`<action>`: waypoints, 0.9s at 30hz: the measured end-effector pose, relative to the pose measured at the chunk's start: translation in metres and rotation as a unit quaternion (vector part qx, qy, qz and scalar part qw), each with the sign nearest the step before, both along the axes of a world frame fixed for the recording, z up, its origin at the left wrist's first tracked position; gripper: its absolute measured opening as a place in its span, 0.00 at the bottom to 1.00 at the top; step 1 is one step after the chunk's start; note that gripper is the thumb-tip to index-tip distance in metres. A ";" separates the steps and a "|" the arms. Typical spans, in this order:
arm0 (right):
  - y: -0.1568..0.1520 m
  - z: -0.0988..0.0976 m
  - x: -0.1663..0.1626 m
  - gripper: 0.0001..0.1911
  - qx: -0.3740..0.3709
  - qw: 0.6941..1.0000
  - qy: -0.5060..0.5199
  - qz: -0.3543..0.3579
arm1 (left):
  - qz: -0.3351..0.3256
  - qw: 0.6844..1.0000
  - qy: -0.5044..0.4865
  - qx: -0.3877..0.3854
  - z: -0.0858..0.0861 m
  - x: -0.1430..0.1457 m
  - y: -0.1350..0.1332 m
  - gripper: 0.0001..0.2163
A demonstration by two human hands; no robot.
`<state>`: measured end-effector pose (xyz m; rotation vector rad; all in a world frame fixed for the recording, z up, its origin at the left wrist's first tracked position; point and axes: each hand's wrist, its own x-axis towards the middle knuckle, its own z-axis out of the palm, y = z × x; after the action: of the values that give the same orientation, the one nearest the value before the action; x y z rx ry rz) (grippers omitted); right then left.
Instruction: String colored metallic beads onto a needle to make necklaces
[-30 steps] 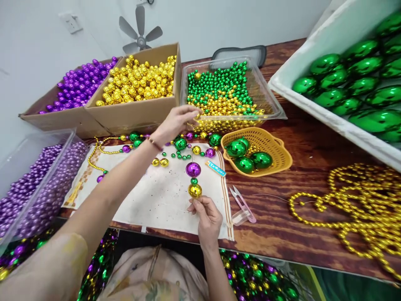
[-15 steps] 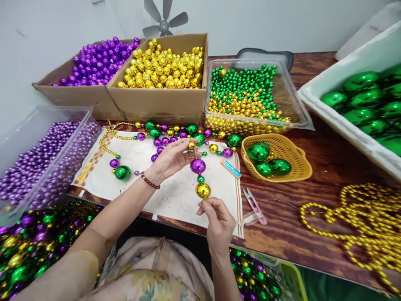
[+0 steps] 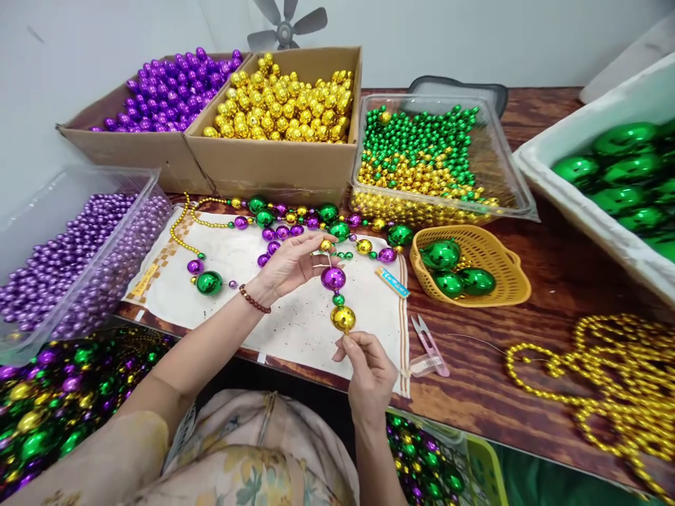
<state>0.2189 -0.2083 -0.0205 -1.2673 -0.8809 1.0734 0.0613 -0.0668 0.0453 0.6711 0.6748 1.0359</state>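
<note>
A short strand hangs between my two hands above the white cloth (image 3: 311,334). My left hand (image 3: 292,266) pinches a small gold bead (image 3: 326,245) at its upper end, where a bit of bare string shows. Below it come a purple bead (image 3: 334,278), a small green bead (image 3: 338,300) and a larger gold bead (image 3: 343,318). Thumb and forefinger of my right hand (image 3: 372,376) are closed at the strand's lower end, just beneath that gold bead. On the cloth behind lies a longer multicoloured bead garland (image 3: 338,230).
Pink thread snips (image 3: 431,346) lie right of the cloth, near a yellow basket (image 3: 519,284) with green balls. Gold bead chains (image 3: 622,386) spread at right. Cardboard boxes (image 3: 274,165), clear tubs (image 3: 519,193) and a white foam box (image 3: 543,144) of beads surround the work area.
The camera view has shifted slightly, so the surroundings sit a little to the right. Both hands keep the same hold on the strand.
</note>
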 end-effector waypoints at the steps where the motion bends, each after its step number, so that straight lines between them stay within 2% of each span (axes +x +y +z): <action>1: 0.000 -0.001 -0.001 0.12 -0.003 1.000 0.002 -0.001 | 0.002 1.000 0.005 0.004 0.000 0.000 0.000 0.09; 8: 0.003 -0.014 -0.004 0.12 -0.024 0.999 0.039 -0.014 | 0.042 0.998 0.036 0.004 -0.006 0.007 -0.009 0.07; 13: 0.008 -0.020 -0.012 0.12 -0.046 0.999 0.005 -0.019 | 0.099 0.994 0.010 -0.036 -0.024 0.032 -0.026 0.10; 17: 0.007 -0.027 -0.017 0.15 -0.048 0.998 -0.027 0.012 | 0.121 0.991 0.056 -0.011 -0.037 0.052 -0.031 0.15; 19: 0.008 -0.028 -0.011 0.16 -0.053 0.997 -0.040 0.050 | 0.094 0.993 0.072 -0.008 -0.040 0.053 -0.029 0.16; 21: 0.014 -0.026 0.001 0.16 -0.061 0.995 -0.049 0.055 | 0.028 0.997 0.070 -0.026 -0.042 0.049 -0.026 0.16; 25: 0.041 -0.017 0.028 0.16 -0.050 0.998 -0.029 -0.037 | -0.128 0.984 0.098 -0.076 -0.043 0.038 -0.026 0.12; 27: 0.056 -0.015 0.036 0.17 -0.040 0.999 -0.002 -0.036 | -0.187 0.971 0.121 -0.086 -0.043 0.036 -0.027 0.12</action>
<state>0.2545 -0.1525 -0.0352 -1.3577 -0.7970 1.0579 0.0975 -0.0935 0.0021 0.7450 0.8034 0.5441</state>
